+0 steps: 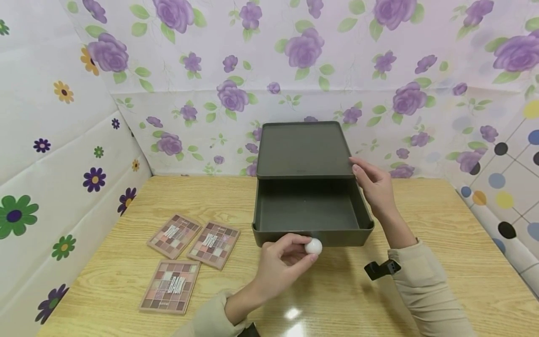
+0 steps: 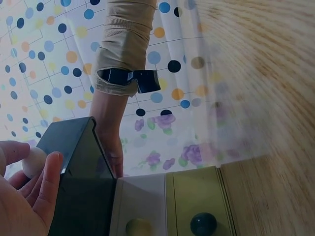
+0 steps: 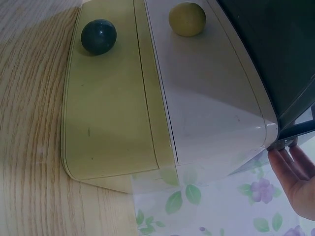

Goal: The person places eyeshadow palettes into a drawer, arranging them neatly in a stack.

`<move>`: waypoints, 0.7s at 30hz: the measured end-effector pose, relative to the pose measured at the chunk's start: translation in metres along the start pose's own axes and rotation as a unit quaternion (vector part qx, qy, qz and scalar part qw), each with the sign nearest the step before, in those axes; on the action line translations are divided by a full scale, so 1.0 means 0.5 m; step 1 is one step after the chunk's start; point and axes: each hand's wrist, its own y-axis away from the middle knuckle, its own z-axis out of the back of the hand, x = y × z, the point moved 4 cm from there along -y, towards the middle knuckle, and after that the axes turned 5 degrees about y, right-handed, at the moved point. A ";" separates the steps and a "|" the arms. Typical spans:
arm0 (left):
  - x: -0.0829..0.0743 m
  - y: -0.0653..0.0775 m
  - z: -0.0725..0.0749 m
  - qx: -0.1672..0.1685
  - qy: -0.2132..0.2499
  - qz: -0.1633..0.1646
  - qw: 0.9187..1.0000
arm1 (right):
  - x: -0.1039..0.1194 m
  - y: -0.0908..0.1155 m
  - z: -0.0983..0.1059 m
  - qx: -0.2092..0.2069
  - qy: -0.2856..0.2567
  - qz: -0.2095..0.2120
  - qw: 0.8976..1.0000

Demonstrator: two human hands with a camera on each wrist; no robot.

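Observation:
A small chest of stacked drawers stands at the back of the table, with a dark grey top point(image 1: 304, 150). Its dark top drawer point(image 1: 307, 213) is pulled out toward me and holds nothing that I see. My left hand point(image 1: 280, 262) pinches the round white knob point(image 1: 313, 246) on that drawer's front between thumb and fingers. At the chest's right side, my right hand point(image 1: 376, 187) touches the edge with extended fingers. Below, the wrist views show a white drawer point(image 3: 211, 88) with a yellow knob point(image 3: 187, 19) and a yellow drawer point(image 3: 110, 118) with a dark green knob point(image 3: 99, 37), both closed.
Several eyeshadow palettes lie left of the chest: one palette point(image 1: 174, 236) at the back, a second palette point(image 1: 214, 245) beside it, another palette point(image 1: 170, 287) nearer me. Flowered cloth point(image 1: 236, 56) hangs behind the wooden table point(image 1: 442, 262). Dotted cloth is at the right.

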 end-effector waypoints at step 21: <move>-0.012 0.037 0.046 0.098 -0.089 -0.129 0.983 | -0.001 -0.002 0.000 -0.009 -0.003 0.006 1.000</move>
